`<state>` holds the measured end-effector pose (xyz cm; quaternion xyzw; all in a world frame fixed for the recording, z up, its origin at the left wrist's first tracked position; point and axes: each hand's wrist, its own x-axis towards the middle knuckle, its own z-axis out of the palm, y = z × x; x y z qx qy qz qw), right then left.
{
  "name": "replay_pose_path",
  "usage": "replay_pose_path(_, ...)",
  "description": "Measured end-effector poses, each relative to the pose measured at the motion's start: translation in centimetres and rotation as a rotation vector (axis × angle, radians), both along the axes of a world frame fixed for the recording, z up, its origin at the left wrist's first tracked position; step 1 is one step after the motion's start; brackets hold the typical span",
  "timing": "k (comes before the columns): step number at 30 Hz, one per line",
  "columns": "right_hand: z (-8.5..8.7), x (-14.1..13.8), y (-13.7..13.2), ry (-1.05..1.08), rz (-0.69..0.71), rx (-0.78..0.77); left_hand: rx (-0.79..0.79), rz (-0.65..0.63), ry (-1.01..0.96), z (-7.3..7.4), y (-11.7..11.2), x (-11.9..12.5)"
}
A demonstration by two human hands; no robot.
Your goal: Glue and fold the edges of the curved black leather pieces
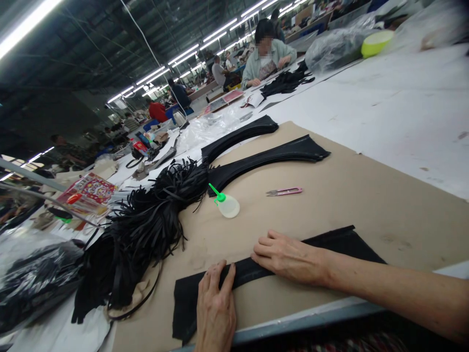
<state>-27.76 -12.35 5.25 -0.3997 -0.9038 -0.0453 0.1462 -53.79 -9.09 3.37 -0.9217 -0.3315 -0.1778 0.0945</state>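
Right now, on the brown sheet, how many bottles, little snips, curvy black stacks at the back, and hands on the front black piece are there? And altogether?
Bottles: 1
Snips: 1
Curved black stacks: 2
Hands on the front black piece: 2, left hand and right hand
Total: 6

A lime-green bowl (376,44) rests beside a clear plastic bag (335,46) near the far edge of the desk (399,110), where a pale-sleeved co-worker (269,56) leans forward. Toward the left edge lie a red-patterned packet (95,189) and a plastic-wrapped dark bundle (38,278). Tube lamps (27,27) glow overhead.
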Motion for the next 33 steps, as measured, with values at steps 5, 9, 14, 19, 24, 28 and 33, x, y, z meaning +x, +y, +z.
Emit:
replay_pose_path(5,-0.2,-0.1,0.0,-0.003,-0.009,0.024,-0.054,-0.1,0.041,1.2,0.6,0.4)
replay_pose_path(9,0.1,-0.1,0.0,-0.014,-0.01,0.025,-0.048,-0.072,0.089,1.9,0.4,1.4)
replay_pose_path(14,0.2,-0.1,-0.1,-0.014,-0.016,0.023,0.004,-0.026,0.149,1.8,0.2,2.1)
replay_pose_path(19,0.2,-0.2,-0.3,-0.016,-0.026,0.019,0.002,-0.014,0.172,2.1,0.9,0.6)
replay_pose_path(24,0.3,-0.3,-0.4,-0.014,-0.027,0.033,0.031,0.005,0.041,0.7,0.2,1.8)
replay_pose_path(28,0.5,-0.3,-0.4,-0.021,-0.026,0.05,-0.073,-0.056,-0.043,-1.2,-1.1,4.3)
replay_pose_path(33,0.4,0.6,-0.5,-0.016,-0.017,0.11,-0.065,-0.006,-0.055,-1.7,-1.7,4.7)
